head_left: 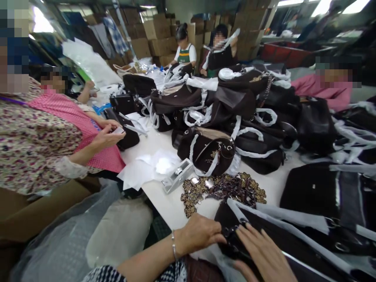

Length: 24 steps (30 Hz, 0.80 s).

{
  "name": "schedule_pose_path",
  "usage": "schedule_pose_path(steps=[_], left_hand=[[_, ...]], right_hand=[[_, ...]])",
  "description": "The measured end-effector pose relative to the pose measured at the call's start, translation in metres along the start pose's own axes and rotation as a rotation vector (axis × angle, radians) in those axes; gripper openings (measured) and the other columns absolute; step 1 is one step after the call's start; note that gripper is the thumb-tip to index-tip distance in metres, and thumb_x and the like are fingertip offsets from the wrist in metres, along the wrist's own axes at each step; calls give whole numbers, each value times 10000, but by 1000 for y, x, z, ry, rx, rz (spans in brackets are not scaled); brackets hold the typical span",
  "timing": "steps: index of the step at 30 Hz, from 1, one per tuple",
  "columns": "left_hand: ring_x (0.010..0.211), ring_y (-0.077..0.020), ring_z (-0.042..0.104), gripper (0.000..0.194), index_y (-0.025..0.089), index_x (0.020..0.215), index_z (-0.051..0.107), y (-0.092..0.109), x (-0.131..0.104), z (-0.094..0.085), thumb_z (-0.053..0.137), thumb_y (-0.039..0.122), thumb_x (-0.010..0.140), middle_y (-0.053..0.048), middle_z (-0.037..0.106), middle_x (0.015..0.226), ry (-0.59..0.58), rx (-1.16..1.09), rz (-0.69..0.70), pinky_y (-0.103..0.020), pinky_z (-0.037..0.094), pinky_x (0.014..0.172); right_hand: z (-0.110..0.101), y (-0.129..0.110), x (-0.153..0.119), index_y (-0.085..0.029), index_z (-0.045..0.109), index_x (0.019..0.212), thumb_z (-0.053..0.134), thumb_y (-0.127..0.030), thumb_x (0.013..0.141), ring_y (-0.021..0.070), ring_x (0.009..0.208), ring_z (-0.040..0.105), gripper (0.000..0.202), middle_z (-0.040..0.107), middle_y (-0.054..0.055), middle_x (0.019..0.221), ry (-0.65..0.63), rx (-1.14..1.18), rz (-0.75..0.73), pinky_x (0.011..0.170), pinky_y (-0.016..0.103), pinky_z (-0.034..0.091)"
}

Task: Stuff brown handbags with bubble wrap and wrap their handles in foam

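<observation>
A dark brown handbag lies at the table's front edge, its handles wrapped in white paper. My left hand, with a bracelet at the wrist, is closed at the bag's end, fingers curled against it by small metal fittings. Across the bag's near side, my right hand lies with its fingers stretched out, tips close to those fittings. Its thumb is partly cut off by the bottom of the view. Just beyond is a pile of leopard-patterned charms with dark straps.
A tape dispenser and white paper sheets lie left of the charms. Dark handbags are heaped across the table. A co-worker in a pink checked apron stands left; others sit farther back. Cardboard boxes line the back.
</observation>
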<state>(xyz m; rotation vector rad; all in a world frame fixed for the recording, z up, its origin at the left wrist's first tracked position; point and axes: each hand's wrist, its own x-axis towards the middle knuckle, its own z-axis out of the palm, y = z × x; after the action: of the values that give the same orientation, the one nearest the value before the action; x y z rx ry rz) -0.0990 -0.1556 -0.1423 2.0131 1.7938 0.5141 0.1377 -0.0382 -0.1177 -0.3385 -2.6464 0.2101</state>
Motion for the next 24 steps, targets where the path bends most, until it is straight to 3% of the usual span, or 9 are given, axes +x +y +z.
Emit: schedule_pose_path(steps=[3, 6, 9, 11, 13, 16, 20, 24], left_hand=[[703, -154, 653, 420, 208, 871, 616, -15, -4, -11, 477, 601, 923, 7, 692, 781, 72, 8, 82, -242, 396, 549], [800, -156, 636, 341, 210, 942, 628, -51, -21, -38, 465, 508, 969, -10, 680, 862, 236, -42, 37, -247, 451, 689], [870, -150, 620, 277, 205, 921, 629, -109, -41, -72, 408, 337, 1020, -21, 667, 919, 438, -79, -281, -254, 455, 805], [911, -161, 617, 228, 206, 920, 636, -153, -50, -91, 447, 306, 1001, -31, 660, 959, 487, -24, -519, -259, 454, 826], [954, -169, 614, 172, 213, 956, 653, -193, -51, -102, 503, 297, 970, -35, 657, 1001, 393, 61, -664, -259, 450, 841], [1018, -203, 610, 187, 207, 1013, 676, -235, -40, -101, 606, 341, 903, -61, 665, 1045, 278, 95, -721, -279, 450, 867], [1030, -248, 623, 207, 201, 987, 699, -263, -21, -88, 677, 320, 819, -91, 695, 1042, 168, 81, -779, -307, 461, 826], [922, -239, 666, 143, 210, 884, 699, -276, -17, -87, 576, 276, 854, -90, 721, 942, 98, 63, -859, -301, 461, 745]], right_hand=[[32, -26, 39, -194, 634, 1224, 621, -387, 871, 249, 1108, 642, 403, 698, 33, 1196, -64, -163, -170, 1223, 438, 106], [47, -29, 48, -219, 670, 1133, 602, -312, 876, 237, 1054, 666, 282, 729, 10, 1114, -87, -227, -177, 1227, 478, 60], [44, -26, 46, -226, 681, 1115, 607, -356, 883, 229, 1039, 673, 276, 733, 10, 1096, -93, -255, -184, 1229, 469, 58], [41, -27, 48, -233, 689, 1099, 615, -390, 884, 226, 1030, 676, 277, 737, 10, 1082, -97, -273, -191, 1231, 460, 58], [38, -30, 51, -235, 696, 1085, 622, -413, 882, 225, 1020, 678, 280, 740, 10, 1071, -105, -297, -192, 1232, 455, 54], [38, -35, 55, -232, 699, 1078, 633, -429, 876, 226, 1017, 676, 290, 741, 7, 1070, -130, -328, -190, 1234, 454, 48], [38, -40, 54, -225, 680, 1129, 642, -437, 870, 226, 1048, 660, 336, 729, 6, 1108, -157, -348, -145, 1235, 443, 45], [32, -56, 52, -169, 617, 1246, 621, -424, 883, 244, 1161, 601, 443, 681, 60, 1212, -90, -309, -1, 1223, 435, 134]])
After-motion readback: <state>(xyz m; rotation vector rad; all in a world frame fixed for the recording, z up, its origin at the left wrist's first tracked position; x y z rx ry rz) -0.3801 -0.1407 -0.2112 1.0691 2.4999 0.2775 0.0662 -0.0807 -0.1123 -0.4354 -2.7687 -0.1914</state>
